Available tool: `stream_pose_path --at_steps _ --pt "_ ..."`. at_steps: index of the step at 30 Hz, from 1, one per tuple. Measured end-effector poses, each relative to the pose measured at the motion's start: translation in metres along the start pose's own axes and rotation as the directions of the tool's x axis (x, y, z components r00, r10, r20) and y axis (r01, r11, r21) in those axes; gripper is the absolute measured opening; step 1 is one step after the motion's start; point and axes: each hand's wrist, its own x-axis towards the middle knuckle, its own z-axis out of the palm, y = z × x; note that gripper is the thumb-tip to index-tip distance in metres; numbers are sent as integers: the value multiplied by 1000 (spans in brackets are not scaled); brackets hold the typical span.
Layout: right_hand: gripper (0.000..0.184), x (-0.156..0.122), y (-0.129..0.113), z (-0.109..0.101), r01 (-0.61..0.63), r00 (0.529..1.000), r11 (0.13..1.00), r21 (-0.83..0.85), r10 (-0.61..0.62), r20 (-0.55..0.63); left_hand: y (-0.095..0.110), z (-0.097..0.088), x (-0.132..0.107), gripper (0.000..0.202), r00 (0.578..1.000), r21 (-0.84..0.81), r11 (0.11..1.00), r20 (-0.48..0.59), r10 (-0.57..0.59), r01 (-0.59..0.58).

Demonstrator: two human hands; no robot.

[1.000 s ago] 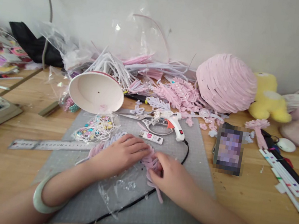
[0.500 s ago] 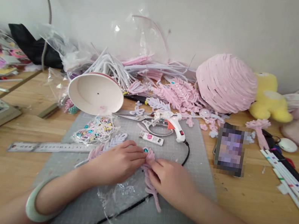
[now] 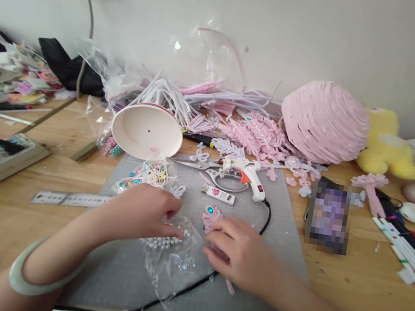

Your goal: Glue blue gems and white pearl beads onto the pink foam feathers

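Nearest on the grey cutting mat point(image 3: 112, 272), a clear bag point(image 3: 173, 266) lies beside a pearl strip point(image 3: 161, 242); left hand point(image 3: 140, 213) curls over the strip, grip impossible to tell; right hand point(image 3: 241, 251) lies flat and unclenched, fingertips pressing a pink jewelled ornament point(image 3: 210, 215); beyond, a glue gun point(image 3: 254, 176).

Soft bright daylight, edges warped

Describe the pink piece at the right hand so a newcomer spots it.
Find the grey cutting mat on the wooden desk. Near its centre the right hand rests on a pink fuzzy piece. It lies apart from the pink heap by the wall, with a teal gem at its top.
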Motion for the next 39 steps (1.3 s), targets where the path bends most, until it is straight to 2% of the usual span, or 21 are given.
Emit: stream_pose_path --at_steps 3,5,6,8,10,13,16,19,24,27,32,35,39 --pt "25 1 -9 0 214 973 977 -22 -211 91 -4 -6 -8 31 992 -56 997 119 -52 59" --pt "29 3 -14 -1 258 957 965 -45 -249 152 -13 -10 -11 24 983 -93 989 159 -97 113" --pt "29 5 -15 -1 244 959 969 -49 -233 161 -19 -12 -13 22 975 -106 981 172 -140 160" --pt "27 15 -16 -2 168 977 984 -54 -159 144 -35 -16 -15 20 962 -111 957 74 -262 269" --pt "21 30 -14 -2 65 991 993 -96 -53 120 -50 -19 -16 17 917 -51 918 -45 -396 394" --pt "20 65 -8 2 -7 994 977 -213 30 107 -64 -17 -14 26 870 -11 873 -80 -486 487" --pt "26 104 -5 11 46 993 981 -190 -24 119 -64 -13 -9 38 856 -55 861 -94 -508 505" --pt "26 137 -5 25 28 981 993 -111 -5 196 -58 -11 -4 25 873 -102 872 -55 -485 478" --pt "34 169 -9 43 -105 972 990 -97 123 200 -62 -18 -9 20 882 -156 873 -21 -471 463" --pt "31 184 -9 48 -184 954 978 -98 201 221 -68 -25 -16 19 871 -210 853 -14 -492 478" --pt "30 198 -6 54 -241 933 966 -94 257 251 -76 -30 -25 22 864 -274 830 1 -504 485" --pt "28 199 -2 55 -246 932 965 -92 261 252 -86 -27 -30 25 865 -308 819 28 -500 484" --pt "27 196 1 53 -228 940 970 -85 242 240 -106 -19 -33 26 834 -294 791 44 -550 537"
